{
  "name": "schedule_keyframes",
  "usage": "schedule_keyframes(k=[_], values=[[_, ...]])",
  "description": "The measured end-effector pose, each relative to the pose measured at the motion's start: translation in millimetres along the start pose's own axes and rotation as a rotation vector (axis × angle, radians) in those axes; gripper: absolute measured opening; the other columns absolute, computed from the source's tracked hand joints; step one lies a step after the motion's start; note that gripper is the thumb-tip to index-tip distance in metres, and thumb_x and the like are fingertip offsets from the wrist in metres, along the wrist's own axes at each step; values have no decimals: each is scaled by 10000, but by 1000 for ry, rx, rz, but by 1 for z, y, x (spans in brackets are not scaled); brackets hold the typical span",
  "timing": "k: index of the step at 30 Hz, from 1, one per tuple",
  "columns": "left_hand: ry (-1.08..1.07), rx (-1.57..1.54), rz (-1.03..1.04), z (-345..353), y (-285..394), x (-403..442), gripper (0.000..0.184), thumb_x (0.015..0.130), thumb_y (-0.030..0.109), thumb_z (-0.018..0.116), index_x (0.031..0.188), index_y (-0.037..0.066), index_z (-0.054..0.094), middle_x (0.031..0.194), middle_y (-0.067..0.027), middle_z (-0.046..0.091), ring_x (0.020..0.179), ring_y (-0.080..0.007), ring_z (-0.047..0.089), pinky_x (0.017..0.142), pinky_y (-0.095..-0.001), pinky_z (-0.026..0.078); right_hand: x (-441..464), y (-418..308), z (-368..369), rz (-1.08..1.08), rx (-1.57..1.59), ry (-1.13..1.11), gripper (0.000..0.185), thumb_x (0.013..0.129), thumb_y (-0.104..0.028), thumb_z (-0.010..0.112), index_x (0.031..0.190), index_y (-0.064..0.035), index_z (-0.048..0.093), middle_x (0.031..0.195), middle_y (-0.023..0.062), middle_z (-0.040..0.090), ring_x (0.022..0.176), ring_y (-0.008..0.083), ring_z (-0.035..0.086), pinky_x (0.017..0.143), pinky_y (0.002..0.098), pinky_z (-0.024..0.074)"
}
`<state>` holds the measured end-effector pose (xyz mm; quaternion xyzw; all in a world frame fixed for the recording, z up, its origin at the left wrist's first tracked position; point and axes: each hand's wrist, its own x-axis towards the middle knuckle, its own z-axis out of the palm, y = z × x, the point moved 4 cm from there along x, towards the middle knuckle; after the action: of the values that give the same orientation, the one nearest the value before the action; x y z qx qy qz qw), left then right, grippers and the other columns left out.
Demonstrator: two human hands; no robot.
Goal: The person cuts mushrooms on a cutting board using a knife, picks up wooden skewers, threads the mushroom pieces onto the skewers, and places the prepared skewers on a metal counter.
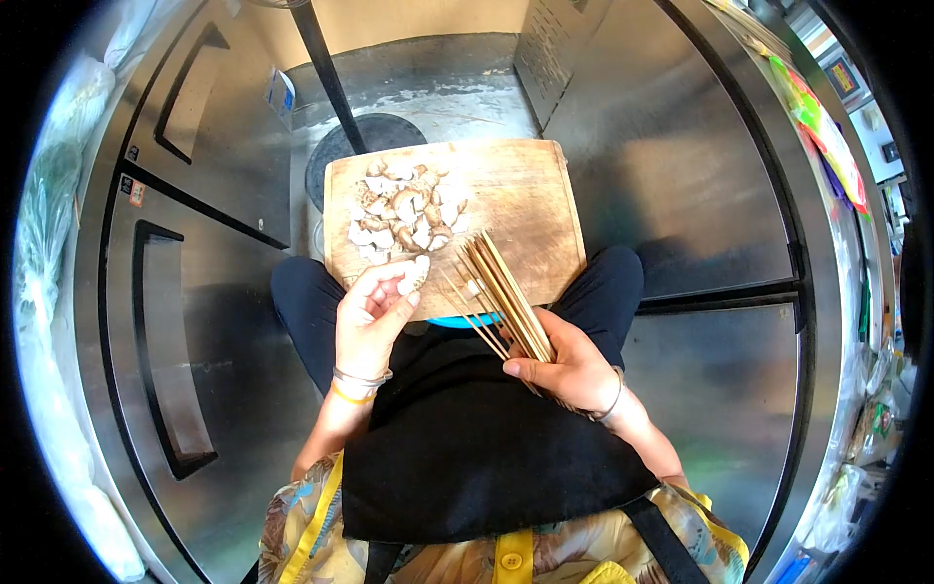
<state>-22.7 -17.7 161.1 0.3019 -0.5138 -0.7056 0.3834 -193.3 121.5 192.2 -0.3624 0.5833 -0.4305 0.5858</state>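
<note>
Between the thumb and fingers of my left hand [375,310] is a cut mushroom piece [415,275], pale with some brown on it. My right hand [562,362] grips a thick bundle of thin wooden skewers [506,297], their tips pointing up and away from me. A few skewers splay out to the left of the bundle, and a small whitish piece [474,288] shows among them. Just beyond my left hand, a heap of cut brown-and-white mushrooms [404,206] lies on the left part of a wooden cutting board [525,200].
Steel cabinet doors [681,146] rise close on the right, and more steel doors with black handles [175,341] on the left. A black pole [329,78] stands on a round dark base [389,130] behind the board. Something blue [465,320] shows under the board's near edge.
</note>
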Motion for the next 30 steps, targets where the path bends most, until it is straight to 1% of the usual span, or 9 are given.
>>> schedule_keyframes(k=[6,8,10,13,15,18,26,29,30], values=[[1,5,11,4,3,0,327,797,-55,590,1113,1,532,1086,-64,589,979,-109,543,841,-216,411,1,-1,-1,-12,152,-73,319,798,-51,661,1063,13,494,788,-13,538,699,57,486,626,206,421],[-2,6,18,2,3,0,325,803,-58,586,1117,2,530,1086,-68,591,987,-109,544,844,-221,420,1,0,-1,45,267,-110,319,800,-43,658,1067,12,493,800,-11,536,723,57,488,644,203,423],[-9,9,23,1,3,-1,323,809,-60,582,1121,3,528,1086,-71,593,996,-108,545,847,-225,429,3,4,-1,29,248,-97,334,798,-42,660,1080,13,490,815,-9,536,738,59,490,657,204,425],[9,-114,24,3,6,-2,318,810,-63,576,1117,-1,518,1082,-78,583,1003,-150,557,856,-262,450,6,3,2,15,199,-76,370,794,-43,665,1110,16,482,840,-4,536,765,62,491,682,205,427],[57,-236,58,7,14,-2,280,829,-6,563,1101,9,500,1063,-100,578,989,-210,574,840,-335,487,8,7,2,39,93,-68,421,788,-40,670,1152,17,467,862,-1,536,790,64,491,705,206,429],[12,-305,20,13,18,-1,284,822,-37,570,1096,-10,498,1071,-90,552,1014,-222,566,869,-360,482,9,5,4,22,90,-69,405,786,-39,672,1136,10,474,855,0,540,779,65,497,698,204,431],[-2,-326,25,15,28,-9,307,821,-42,563,1116,-11,485,1091,-102,554,1028,-210,556,882,-350,470,10,11,-1,64,232,-109,369,778,-17,671,1103,-4,498,841,3,564,737,64,532,659,198,445],[-16,-303,73,17,30,-9,306,816,-51,566,1109,-17,485,1097,-107,554,1028,-205,554,897,-348,459,9,8,1,77,263,-118,361,777,-15,671,1096,-5,502,833,2,565,726,60,533,649,194,443],[10,-257,104,18,31,-8,301,818,-20,573,1106,-13,485,1086,-110,563,1025,-210,557,902,-351,450,9,8,2,83,262,-117,360,777,-15,671,1095,-5,502,830,2,564,723,59,533,644,193,443]])
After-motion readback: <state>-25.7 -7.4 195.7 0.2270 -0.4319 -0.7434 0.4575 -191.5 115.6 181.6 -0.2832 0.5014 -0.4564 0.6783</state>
